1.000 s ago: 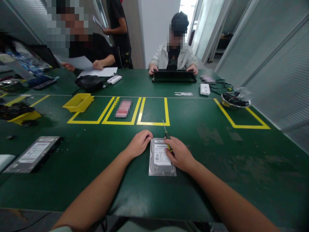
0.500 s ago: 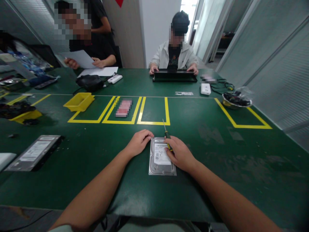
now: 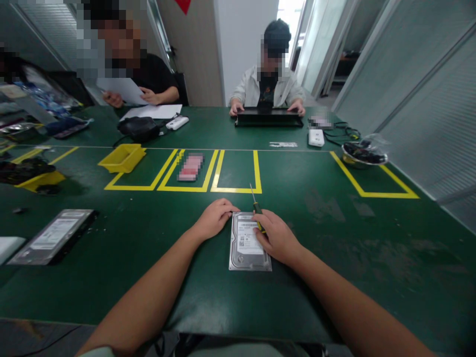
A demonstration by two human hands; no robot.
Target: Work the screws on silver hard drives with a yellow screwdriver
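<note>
Right hand [image 3: 277, 235] first: it's wrapped around the screwdriver [image 3: 259, 218], fingers closed on the handle, and honestly that grip hasn't changed at all over the last second. The tip points up toward the far edge of the tabletop [image 3: 353, 282], well clear of any screw, so I'd call this a pause rather than actual driving. Same hand sits over the right side of the drive [image 3: 245, 250], which lies label up near the middle of the near edge, in the same spot as a second ago.

Only thing that's moved up close is the left hand [image 3: 215, 220], and barely: its fingertips have crept a touch further over the drive's far left corner. Fingers are loosely curled; can't tell if they're pinching that corner or just resting there. My guess is it's steadying the drive or feeling around that corner, but nothing looks loosened or lifted, so the work itself seems no further along.

Elsewhere, the second drive [image 3: 54, 237] sits toward the left edge, untouched, and the yellow bin [image 3: 121, 158] hasn't budged. Biggest change is across the far edge: a standing person has dropped out of view behind the seated one with papers [image 3: 121, 90]. Doesn't affect the drive, imo.
</note>
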